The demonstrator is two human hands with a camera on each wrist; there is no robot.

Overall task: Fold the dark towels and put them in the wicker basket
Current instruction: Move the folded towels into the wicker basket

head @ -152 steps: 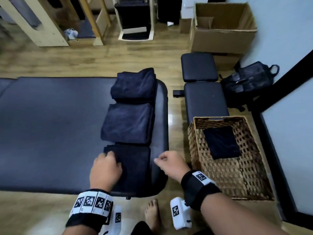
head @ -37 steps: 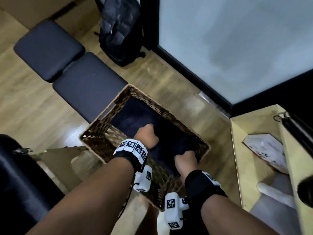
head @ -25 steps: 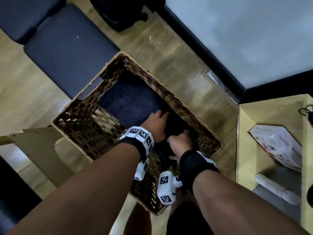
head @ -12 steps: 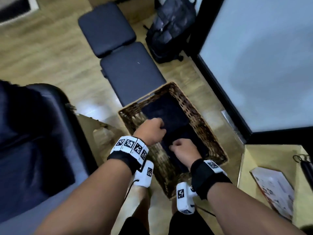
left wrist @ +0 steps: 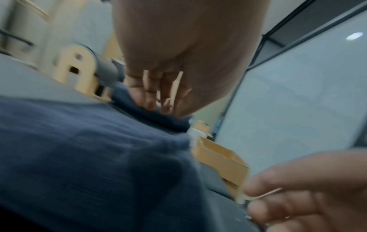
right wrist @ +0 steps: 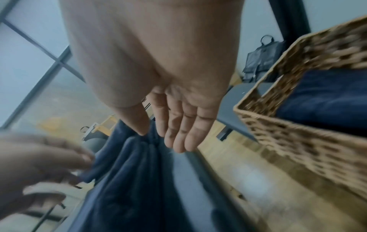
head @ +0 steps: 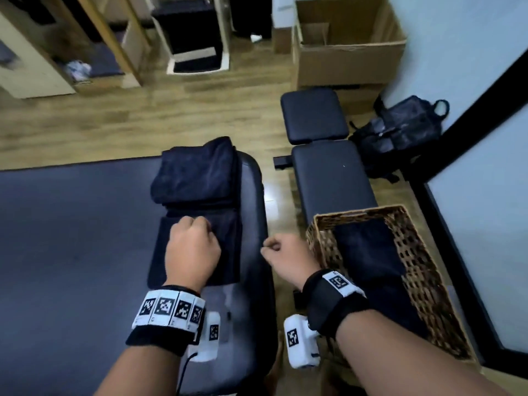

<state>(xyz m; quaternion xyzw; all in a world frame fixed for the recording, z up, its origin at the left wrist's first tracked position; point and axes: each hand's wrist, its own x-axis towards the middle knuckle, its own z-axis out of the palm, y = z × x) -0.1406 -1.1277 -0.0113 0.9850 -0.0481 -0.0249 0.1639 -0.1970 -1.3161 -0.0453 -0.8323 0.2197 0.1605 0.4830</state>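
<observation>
A flat folded dark towel point(head: 228, 252) lies at the right end of the padded table point(head: 71, 238), with a thicker folded dark towel stack point(head: 194, 172) beyond it. My left hand point(head: 193, 247) hovers over the near towel point(left wrist: 89, 157), and its fingers point(left wrist: 151, 100) reach down to the towel's far edge without a clear grip. My right hand point(head: 285, 252) hangs empty between the table edge and the wicker basket point(head: 423, 281); its fingers point(right wrist: 178, 135) are nearly straight. Folded dark towels point(head: 368, 252) lie inside the basket point(right wrist: 298, 141).
A black padded bench point(head: 331, 178) stands just beyond the basket. A black backpack point(head: 400, 138) leans by the wall, and an open cardboard box point(head: 348, 44) sits behind the bench. A glass partition runs along the right. Wooden frames stand at the far left.
Both hands have come out of the basket, leaving the carried towel inside it. They have swung left, back to the table, and the left hand is now over the nearest towel.
</observation>
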